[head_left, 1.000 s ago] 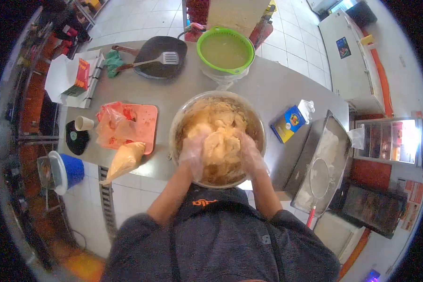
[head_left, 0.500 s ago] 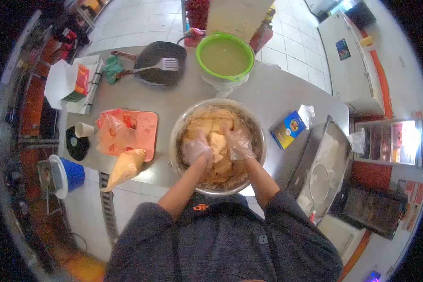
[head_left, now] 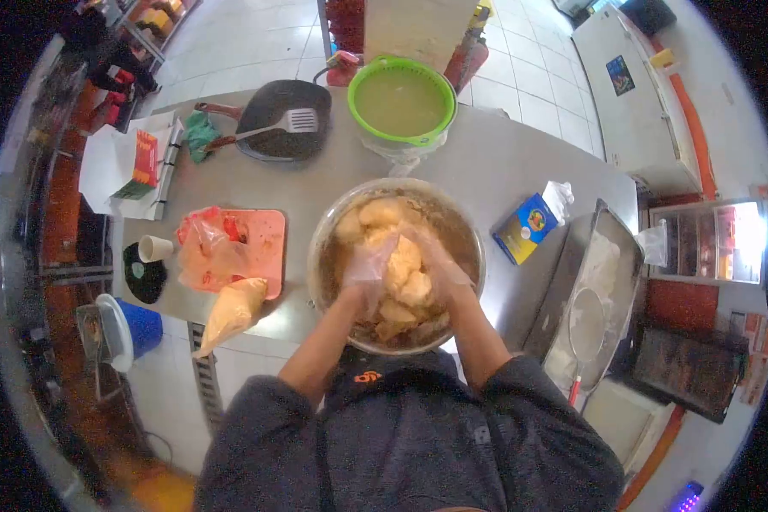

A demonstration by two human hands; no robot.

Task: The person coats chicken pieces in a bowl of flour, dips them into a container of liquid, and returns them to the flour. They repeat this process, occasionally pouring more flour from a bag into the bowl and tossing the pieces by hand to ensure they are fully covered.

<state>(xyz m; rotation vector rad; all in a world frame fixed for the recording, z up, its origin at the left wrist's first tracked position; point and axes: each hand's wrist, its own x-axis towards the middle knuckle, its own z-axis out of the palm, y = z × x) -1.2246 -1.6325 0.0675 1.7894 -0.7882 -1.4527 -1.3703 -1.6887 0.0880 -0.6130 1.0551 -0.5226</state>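
Note:
A large metal bowl (head_left: 479,243) stands at the table's front edge, holding pale orange, lumpy food pieces (head_left: 404,263) that look like raw coated meat. Both hands are inside it, in clear plastic gloves. My left hand (head_left: 369,269) presses against the left side of a heap of pieces, fingers curled around it. From the right, my right hand (head_left: 439,269) cups the same heap, so the lumps are held between the palms. The fingertips are partly hidden by glove and food.
A green colander (head_left: 363,119) with pale liquid below stands behind the bowl. Leftward are a pan (head_left: 273,149) with a spatula (head_left: 299,121), a red tray (head_left: 269,230) and a filled plastic bag (head_left: 230,316). Rightward: a blue-yellow box (head_left: 525,230), a flour tray (head_left: 602,256) and a strainer (head_left: 586,324).
My hands have drawn closer together and gathered the pieces into a heap between them. The lumps in the bowl have shifted, and the view has tilted slightly.

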